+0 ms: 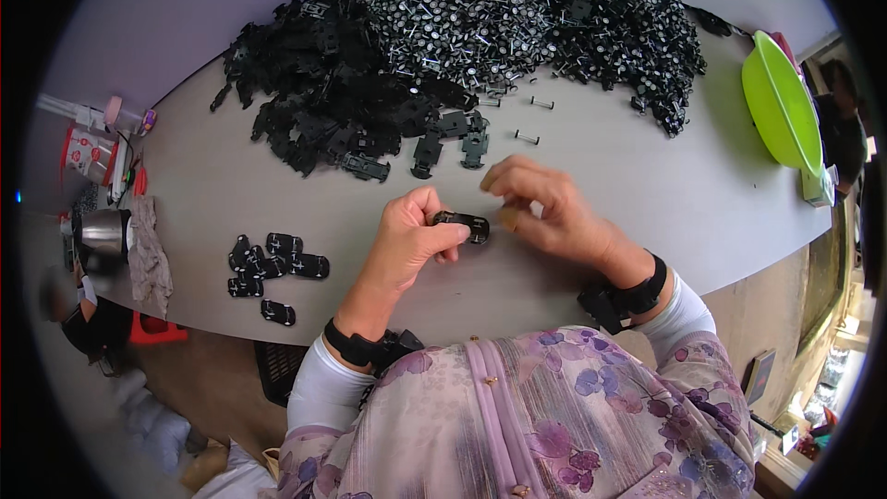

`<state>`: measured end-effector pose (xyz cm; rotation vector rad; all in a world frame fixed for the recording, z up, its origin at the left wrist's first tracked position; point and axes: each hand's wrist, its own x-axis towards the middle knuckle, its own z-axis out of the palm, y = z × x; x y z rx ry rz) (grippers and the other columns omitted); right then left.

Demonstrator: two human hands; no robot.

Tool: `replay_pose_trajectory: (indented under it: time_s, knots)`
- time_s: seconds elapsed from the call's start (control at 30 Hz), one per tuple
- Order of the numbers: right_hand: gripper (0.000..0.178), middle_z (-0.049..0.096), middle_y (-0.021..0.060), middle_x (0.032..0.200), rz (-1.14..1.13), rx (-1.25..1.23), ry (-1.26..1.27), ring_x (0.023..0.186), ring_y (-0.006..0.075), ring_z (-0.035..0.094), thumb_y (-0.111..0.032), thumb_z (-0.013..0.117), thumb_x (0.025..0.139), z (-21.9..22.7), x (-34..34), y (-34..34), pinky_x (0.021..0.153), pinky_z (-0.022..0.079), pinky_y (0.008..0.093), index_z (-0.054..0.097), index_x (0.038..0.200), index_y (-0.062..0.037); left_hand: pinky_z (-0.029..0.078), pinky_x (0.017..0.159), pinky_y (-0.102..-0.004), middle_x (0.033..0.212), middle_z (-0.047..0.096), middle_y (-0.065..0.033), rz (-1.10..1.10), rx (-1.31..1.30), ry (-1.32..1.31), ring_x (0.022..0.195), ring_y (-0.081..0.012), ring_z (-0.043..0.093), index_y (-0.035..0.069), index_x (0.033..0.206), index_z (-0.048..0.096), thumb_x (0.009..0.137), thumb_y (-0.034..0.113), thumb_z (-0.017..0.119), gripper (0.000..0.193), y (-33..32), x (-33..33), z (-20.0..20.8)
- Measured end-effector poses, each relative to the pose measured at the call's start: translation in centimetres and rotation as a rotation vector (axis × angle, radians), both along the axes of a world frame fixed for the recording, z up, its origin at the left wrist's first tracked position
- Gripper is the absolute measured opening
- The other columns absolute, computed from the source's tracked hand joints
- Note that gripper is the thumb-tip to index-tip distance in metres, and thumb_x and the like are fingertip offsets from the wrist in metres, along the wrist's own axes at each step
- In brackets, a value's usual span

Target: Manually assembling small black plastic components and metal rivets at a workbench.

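Observation:
Between the thumb and fingers of my left hand (419, 233) is a black toy car base (476, 225), held above the table with part of it covered by the thumb. My right hand (547, 206) hovers just right of it, fingers bent and thumb apart from them, slightly blurred; nothing shows in its grip. Beyond the hands, a loose wheel axle (527, 138) and another axle (541, 103) lie on the table. Several separate black car bases (426, 155) rest at the near edge of a dark heap.
A big pile of wheel axles (462, 14) and a darker pile of wheeled parts (628, 32) fill the far side, beside a heap of black bases (314, 65). Several small black car bases (268, 266) lie at left. A green basin (781, 106) stands far right; a cloth (148, 254) hangs left.

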<state>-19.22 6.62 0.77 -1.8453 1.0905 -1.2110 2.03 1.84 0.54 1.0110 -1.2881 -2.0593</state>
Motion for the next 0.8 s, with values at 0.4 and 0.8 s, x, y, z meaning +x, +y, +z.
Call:
replay_pose_trajectory:
  time_s: [0.4,0.8]
  knots:
    - [0.007,0.054,0.0153,0.080,-0.382,0.040,0.540,0.074,0.0389,0.055,0.006,0.056,0.067,-1.4,-3.9,-2.2,0.068,0.046,0.0460,0.054,0.072,0.0012,0.048,0.062,-0.0371,0.074,0.063,-0.0132,0.347,-1.017,-1.166,0.065,-0.0271,0.061,-0.001,0.086,0.062,0.065,0.011,0.079,0.030,1.0,14.7,3.1]
    - [0.032,0.059,0.0188,0.094,-0.318,0.270,0.573,0.079,0.0395,0.058,0.004,0.056,0.069,0.5,-4.7,-0.8,0.072,0.048,0.0425,0.056,0.101,0.0031,0.051,0.076,-0.0402,0.099,0.065,-0.0150,0.058,-1.199,-1.002,0.088,-0.0329,0.064,0.004,0.112,0.059,0.073,0.010,0.075,0.042,-4.7,-3.5,0.5]
